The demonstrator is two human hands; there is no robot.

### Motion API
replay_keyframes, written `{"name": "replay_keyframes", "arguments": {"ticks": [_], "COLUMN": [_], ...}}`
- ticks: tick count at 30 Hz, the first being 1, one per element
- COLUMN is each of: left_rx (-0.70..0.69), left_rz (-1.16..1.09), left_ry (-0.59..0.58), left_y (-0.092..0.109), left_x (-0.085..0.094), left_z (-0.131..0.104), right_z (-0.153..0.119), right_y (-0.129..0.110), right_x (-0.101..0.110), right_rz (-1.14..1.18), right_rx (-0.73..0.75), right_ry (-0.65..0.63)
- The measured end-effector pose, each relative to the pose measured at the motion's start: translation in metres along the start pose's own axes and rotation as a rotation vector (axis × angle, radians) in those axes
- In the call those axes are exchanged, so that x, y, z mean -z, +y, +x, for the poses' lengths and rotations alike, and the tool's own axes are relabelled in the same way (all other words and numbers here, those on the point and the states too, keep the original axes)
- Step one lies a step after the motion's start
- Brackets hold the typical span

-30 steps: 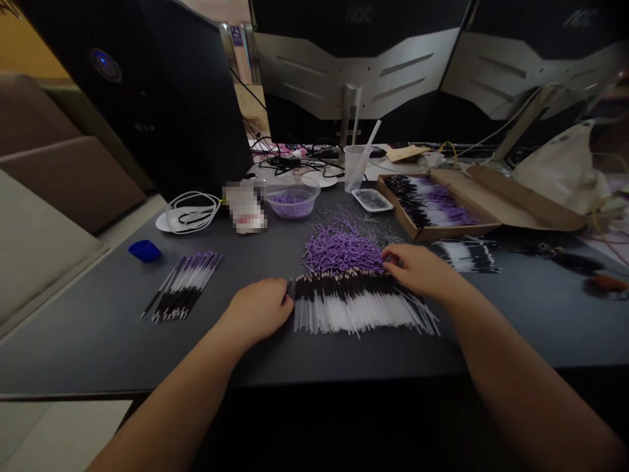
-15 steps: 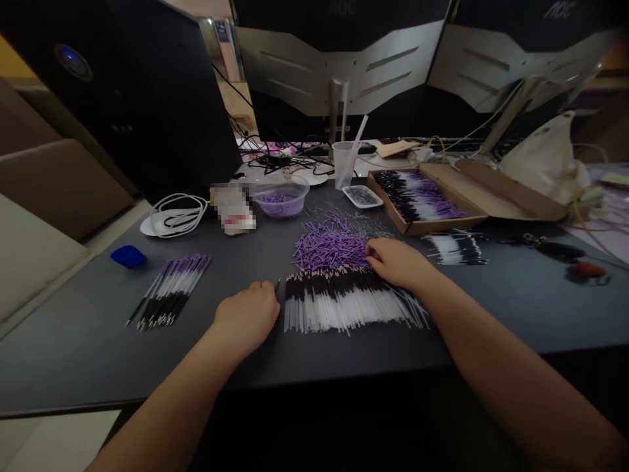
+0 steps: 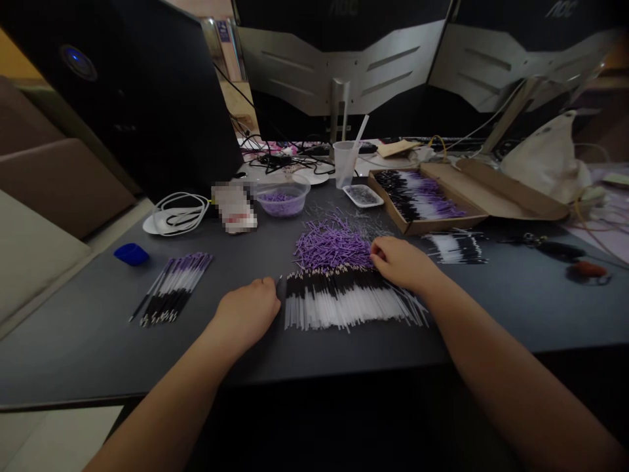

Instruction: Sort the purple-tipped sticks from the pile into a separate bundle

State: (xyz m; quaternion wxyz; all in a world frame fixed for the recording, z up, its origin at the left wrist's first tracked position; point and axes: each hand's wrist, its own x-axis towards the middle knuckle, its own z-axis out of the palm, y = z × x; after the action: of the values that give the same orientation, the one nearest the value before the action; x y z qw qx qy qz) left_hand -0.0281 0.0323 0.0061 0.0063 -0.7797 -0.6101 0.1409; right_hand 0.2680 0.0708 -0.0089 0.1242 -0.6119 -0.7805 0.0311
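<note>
Pinching what looks like one slim dark stick (image 3: 280,283), tip poking past curled fingers, the left hand (image 3: 249,309) rests just left of a broad row of thin black-and-white plastic sticks (image 3: 339,303). Off the row's far right corner, the right hand (image 3: 403,263) bends its fingers at the edge of a loose heap of short purple plastic sticks (image 3: 331,244); whether those fingertips hold a piece, I cannot tell. The heap lies along the row's far side. The step in hand seems to be singling out a purple piece, which calls for a light fingertip grip that leaves the row undisturbed. Well left of the row lies a small purple-white-black stick bundle (image 3: 175,287); behind its right end sits an open brown cardboard box (image 3: 442,226) of similar sticks.
</note>
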Motion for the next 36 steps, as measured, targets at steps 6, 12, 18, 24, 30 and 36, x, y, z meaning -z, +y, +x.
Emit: {"name": "replay_keyframes", "arguments": {"ticks": [6, 12, 18, 24, 30, 36], "left_rx": [-0.027, -0.034, -0.177, -0.266, -0.174, -0.163], "left_rz": [-0.107, -0.214, -0.319, -0.434, -0.398, -0.422], "left_ry": [-0.018, -0.007, -0.120, -0.304, -0.270, -0.296], "left_y": [-0.003, -0.011, -0.034, -0.051, -0.046, -0.052], "left_x": [0.001, 0.005, 0.012, 0.014, 0.014, 0.010], "left_z": [0.002, 0.003, -0.001, -0.006, -0.006, -0.006], "right_z": [-0.008, -0.017, -0.022, -0.025, -0.026, -0.027], "right_y": [-0.002, -0.001, 0.002, 0.003, 0.001, 0.005], "right_x": [0.009, 0.012, 0.011, 0.010, 0.009, 0.006], "right_rz": [0.104, 0.182, 0.223, 0.226, 0.227, 0.243], "right_rx": [0.015, 0.003, 0.013, 0.011, 0.021, -0.013], "right_ry": [0.069, 0.081, 0.056, 0.053, 0.040, 0.052]}}
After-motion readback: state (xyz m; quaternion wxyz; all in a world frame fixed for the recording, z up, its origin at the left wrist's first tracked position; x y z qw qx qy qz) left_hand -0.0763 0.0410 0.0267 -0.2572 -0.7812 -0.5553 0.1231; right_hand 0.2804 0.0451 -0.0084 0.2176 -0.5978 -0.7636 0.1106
